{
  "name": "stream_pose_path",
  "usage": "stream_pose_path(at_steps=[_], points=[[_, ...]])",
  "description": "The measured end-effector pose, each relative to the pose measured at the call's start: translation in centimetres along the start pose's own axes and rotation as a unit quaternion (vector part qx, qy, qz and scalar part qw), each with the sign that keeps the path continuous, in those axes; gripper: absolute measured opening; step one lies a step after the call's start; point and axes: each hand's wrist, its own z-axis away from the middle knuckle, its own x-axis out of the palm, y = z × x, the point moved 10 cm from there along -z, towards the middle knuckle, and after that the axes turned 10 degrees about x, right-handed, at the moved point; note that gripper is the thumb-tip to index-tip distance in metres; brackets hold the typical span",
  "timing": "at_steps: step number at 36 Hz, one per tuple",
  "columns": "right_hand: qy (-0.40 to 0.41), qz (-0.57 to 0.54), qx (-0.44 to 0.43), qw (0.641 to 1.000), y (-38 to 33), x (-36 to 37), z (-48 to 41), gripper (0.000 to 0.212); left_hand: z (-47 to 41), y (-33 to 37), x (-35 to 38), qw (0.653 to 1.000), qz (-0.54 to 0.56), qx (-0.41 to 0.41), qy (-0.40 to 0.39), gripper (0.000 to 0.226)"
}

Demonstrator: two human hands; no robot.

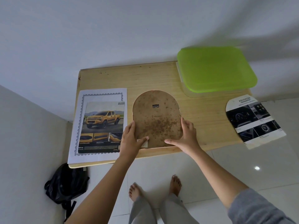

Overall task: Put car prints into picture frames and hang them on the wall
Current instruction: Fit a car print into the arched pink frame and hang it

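Observation:
An arch-shaped picture frame (pixel 156 117) lies face down on the wooden table (pixel 145 78), its stained brown backing board up and a small metal hanger near the top. My left hand (pixel 131 139) holds its lower left edge, thumb on the backing. My right hand (pixel 186 135) holds the lower right edge the same way. A print of a yellow pickup truck (pixel 102 126) rests on a white bordered sheet left of the frame. An arch-cut print of a car interior (pixel 252 118) hangs over the table's right end.
A clear container with a green lid (pixel 215 68) stands at the table's back right against the white wall. A black backpack (pixel 66 185) sits on the tiled floor under the left corner. My bare feet stand close to the front edge.

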Motion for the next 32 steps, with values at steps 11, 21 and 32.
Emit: stream_pose_path(at_steps=[11, 21, 32], points=[[0.006, 0.036, 0.028, 0.999, -0.9, 0.1, 0.4, 0.117, -0.2, 0.4, -0.3, 0.999, -0.029, 0.013, -0.016, 0.091], [0.03, 0.15, 0.053, 0.987, -2.1, 2.2, 2.3, 0.142, 0.4, 0.3, 0.2, 0.99, -0.004, 0.037, -0.136, 0.104], [0.097, 0.183, 0.045, 0.977, -2.3, 1.8, 2.5, 0.137, 0.4, 0.3, 0.2, 0.993, -0.028, 0.038, -0.11, 0.101]])
